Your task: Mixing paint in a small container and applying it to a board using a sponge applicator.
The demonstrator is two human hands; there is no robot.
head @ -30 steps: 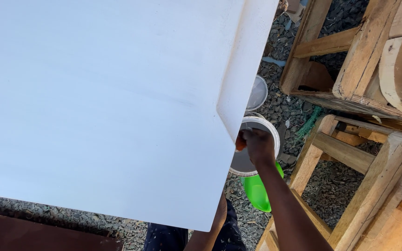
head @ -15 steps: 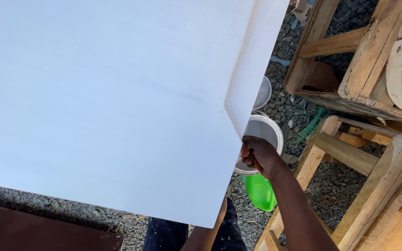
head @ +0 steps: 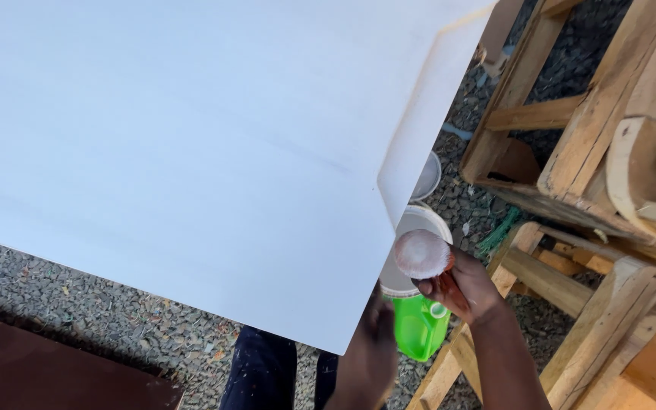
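- A dark brown board [head: 55, 364] lies on the gravel [head: 115, 319] at lower left, partly in shadow.
- A large white-painted panel [head: 191, 144] fills most of the view; its face looks evenly coated and smooth, and its folded right edge is white too, so the coating appears largely done as far as this angle shows. No bare patch is visible, though the underside is hidden.
- The left hand [head: 370, 357] sits at the panel's lower corner, seemingly steadying it from below; whether its fingers are closed on the edge cannot be told.
- The right hand [head: 461, 292] is clamped on a round pad [head: 421, 254], its face dusted white, held just beside the panel's edge, apart from it.
- Below the hands: a white bucket [head: 419, 228], a smaller white tub [head: 427, 178] behind it, and a bright green plastic jug [head: 417, 326] with a pale cap. No label is readable on any.
- Unpainted wooden frames [head: 594, 159] stand stacked at right.
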